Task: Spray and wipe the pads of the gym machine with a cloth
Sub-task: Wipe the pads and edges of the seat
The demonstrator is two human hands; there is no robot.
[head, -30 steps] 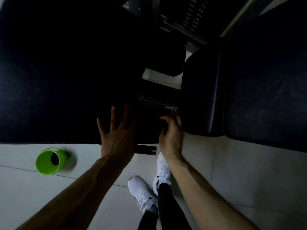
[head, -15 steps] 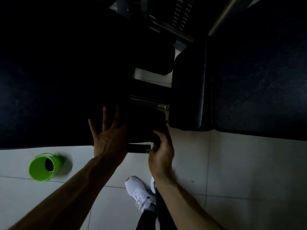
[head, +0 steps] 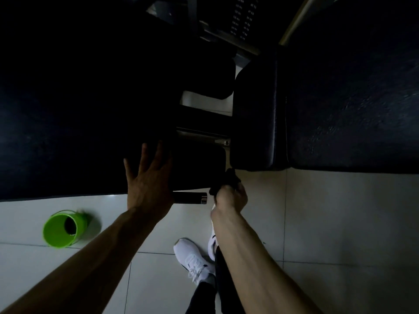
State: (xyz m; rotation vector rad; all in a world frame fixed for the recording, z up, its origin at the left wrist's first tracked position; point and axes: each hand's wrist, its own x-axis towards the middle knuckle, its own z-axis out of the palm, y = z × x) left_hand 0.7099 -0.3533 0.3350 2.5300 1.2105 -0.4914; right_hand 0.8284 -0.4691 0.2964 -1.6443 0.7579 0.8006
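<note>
While the left hand [head: 148,184] lies spread, fingers straight, flat against the dark surface at the left edge of the near pad [head: 199,165], the right hand [head: 230,199] bunches a dark cloth [head: 227,181] in curled fingers just off that pad's lower right corner. Cloth-to-pad contact: too dark to tell. No spray bottle in view, and no wet sheen discernible on any pad. Judgement: wiping stage, mid-task; the long pad [head: 256,114] right of the near pad probably awaits its wipe. Green bucket [head: 64,230] stands on the floor, well left of the near pad.
</note>
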